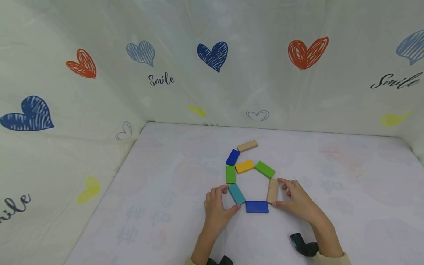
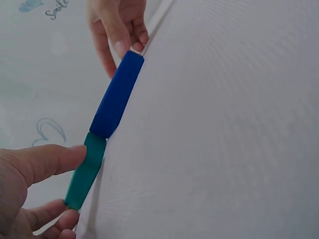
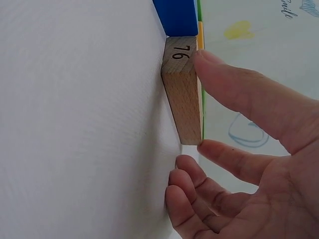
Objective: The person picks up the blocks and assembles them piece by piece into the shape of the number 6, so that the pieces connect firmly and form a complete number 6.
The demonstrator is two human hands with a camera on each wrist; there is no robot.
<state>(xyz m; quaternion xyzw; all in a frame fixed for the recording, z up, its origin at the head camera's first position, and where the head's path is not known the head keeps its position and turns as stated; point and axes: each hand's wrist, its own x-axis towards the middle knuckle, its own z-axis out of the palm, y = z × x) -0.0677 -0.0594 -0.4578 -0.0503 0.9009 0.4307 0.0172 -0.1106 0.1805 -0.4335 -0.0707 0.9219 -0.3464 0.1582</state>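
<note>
Flat coloured blocks form a ring with a tail on the white table. My left hand [image 1: 216, 208] pinches the teal block [image 1: 236, 194] by its two ends, thumb at the near end and a fingertip at the far end. Across the ring, my right hand [image 1: 299, 200] holds the plain wooden block [image 1: 272, 191] lengthwise between thumb and index finger. In the right wrist view its near end bears the number 76, and the other fingers are curled beside it. Between the two held blocks lies a dark blue block [image 1: 257, 207], touching or nearly touching both.
A green block [image 1: 264, 169], a yellow block [image 1: 244, 166] and another green block [image 1: 230, 174] continue the ring. Beyond them are a blue block [image 1: 233, 157] and a wooden block [image 1: 247, 146]. Black curved objects [image 1: 304, 245] sit by both wrists. A heart-printed curtain [image 1: 245, 88] stands behind the table.
</note>
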